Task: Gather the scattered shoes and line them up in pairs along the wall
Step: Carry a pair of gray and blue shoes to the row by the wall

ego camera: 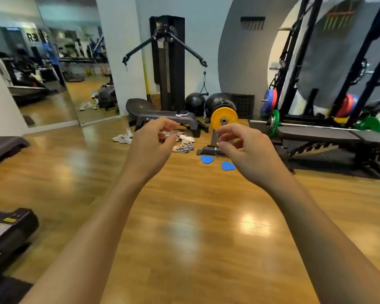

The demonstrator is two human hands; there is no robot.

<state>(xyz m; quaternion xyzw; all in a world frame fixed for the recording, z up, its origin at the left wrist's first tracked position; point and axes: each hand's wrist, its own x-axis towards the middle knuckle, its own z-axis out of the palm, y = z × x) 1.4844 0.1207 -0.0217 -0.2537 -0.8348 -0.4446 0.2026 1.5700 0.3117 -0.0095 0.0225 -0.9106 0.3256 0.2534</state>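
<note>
Several shoes lie scattered on the wooden floor ahead. A white pair [123, 137] sits left of a grey step platform [167, 119]. White and pink shoes [185, 138] and a shoe with blue soles [181, 148] lie in a loose heap in front of it. A dark shoe [182, 113] rests on top of the platform. Both my arms reach forward at chest height. My left hand [150, 145] and my right hand [246, 150] hang in the air with loosely curled fingers and hold nothing. The heap is partly hidden behind my left hand.
A cable machine [167, 62] stands against the far wall with two black balls [195, 104] beside it. A yellow weight plate [224, 120] and two blue pads [207, 159] lie near the shoes. A bench [329, 137] and rack fill the right. A mirror [53, 73] covers the left wall.
</note>
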